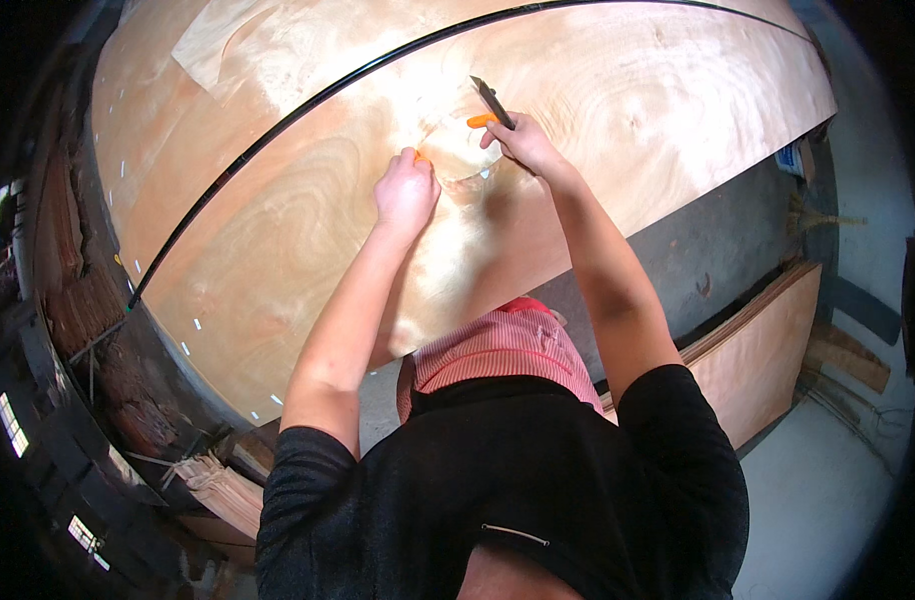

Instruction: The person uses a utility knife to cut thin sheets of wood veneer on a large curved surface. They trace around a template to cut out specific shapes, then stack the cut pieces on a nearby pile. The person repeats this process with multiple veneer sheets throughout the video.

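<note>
A large pale wood sheet (308,220) with swirling grain lies spread out in front of me. My right hand (526,143) is closed around a dark utility knife (493,102), its tip pointing up and to the left above the sheet. An orange piece (481,120) sticks out at the right fingers; I cannot tell whether it is a finger cover. My left hand (408,190) rests on the sheet, fingers curled, with a bit of orange at the fingertips. What they pinch is hidden. Between the hands, a curved line and a small pale spot (485,173) mark the wood.
A thin black rod or cable (378,62) arcs across the sheet beyond my hands. A loose veneer piece (218,50) lies at the far left. Stacked wood sheets (768,350) stand at the right, near a broom (813,215). Wood strips (221,490) sit at lower left.
</note>
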Motion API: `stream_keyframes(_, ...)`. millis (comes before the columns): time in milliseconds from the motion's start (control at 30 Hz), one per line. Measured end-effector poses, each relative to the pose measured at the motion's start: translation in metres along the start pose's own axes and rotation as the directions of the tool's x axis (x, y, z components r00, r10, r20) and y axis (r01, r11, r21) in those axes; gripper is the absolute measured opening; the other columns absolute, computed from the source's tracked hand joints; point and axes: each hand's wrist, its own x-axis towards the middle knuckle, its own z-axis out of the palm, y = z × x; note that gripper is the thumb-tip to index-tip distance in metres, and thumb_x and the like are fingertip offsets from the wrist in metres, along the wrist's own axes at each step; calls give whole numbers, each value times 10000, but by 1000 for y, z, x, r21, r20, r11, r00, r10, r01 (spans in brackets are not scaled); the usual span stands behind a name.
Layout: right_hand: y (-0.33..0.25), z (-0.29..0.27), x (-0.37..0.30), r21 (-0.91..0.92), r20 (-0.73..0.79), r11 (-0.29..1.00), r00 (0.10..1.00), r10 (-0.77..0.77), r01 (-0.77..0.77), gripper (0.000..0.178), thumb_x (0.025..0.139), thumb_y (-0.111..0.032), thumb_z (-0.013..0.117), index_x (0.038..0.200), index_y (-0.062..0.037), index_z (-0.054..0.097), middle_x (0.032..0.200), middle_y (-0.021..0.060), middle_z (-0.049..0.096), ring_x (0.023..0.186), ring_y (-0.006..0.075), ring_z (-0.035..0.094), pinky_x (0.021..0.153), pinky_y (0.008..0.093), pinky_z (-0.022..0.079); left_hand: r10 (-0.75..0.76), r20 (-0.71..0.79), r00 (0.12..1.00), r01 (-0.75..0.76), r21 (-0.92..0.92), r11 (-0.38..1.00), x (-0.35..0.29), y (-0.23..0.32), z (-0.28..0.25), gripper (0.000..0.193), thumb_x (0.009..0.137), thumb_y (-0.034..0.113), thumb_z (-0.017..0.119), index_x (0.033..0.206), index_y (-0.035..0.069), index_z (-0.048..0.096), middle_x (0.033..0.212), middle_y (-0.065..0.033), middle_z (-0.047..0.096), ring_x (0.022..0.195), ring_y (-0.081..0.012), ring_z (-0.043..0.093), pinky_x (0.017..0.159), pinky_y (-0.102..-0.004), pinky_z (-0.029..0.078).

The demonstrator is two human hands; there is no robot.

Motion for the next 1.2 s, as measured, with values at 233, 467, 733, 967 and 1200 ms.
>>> stream_keyframes(233,-7,4,-4,-5,-38,1000,999,17,-18,226,855,-180,467,750,-24,593,465,-47,360,375,42,292,351,202,211,2,-55,998,-5,-58,998,2,-8,7,95,670,120,585,644,38,544,731,-91,505,671,-253,543,576,-358,459)
stream_keyframes(467,-9,4,-6,33,-52,999,999,3,-1,229,853,-194,472,745,-34,595,443,-42,344,364,48,292,348,205,215,-143,-22,989,137,-183,974,-3,-2,-10,124,668,167,579,643,49,548,745,-89,510,657,-243,550,563,-351,461)
stream_keyframes(733,-11,3,-8,25,-26,1000,1000,-13,14,254,853,-207,468,714,-37,596,436,-41,345,361,46,294,351,204,221,-89,26,996,88,57,995,13,2,11,102,653,144,584,644,49,549,743,-87,521,624,-251,554,546,-357,455)
stream_keyframes(967,0,-1,0,-46,-7,999,1000,10,-10,245,858,-203,465,745,-26,591,434,-39,347,363,42,298,351,203,225,-258,-56,965,229,-303,925,-1,-7,3,92,659,121,584,637,37,553,703,-86,508,604,-251,539,544,-351,446)
stream_keyframes(1200,-4,-1,-3,-26,0,999,1000,27,-27,222,816,-169,467,731,-26,612,499,-10,429,416,63,348,408,213,290,-349,-137,927,250,-469,847,-12,-10,16,95,639,93,604,629,22,541,666,-80,494,552,-223,516,510,-318,430)
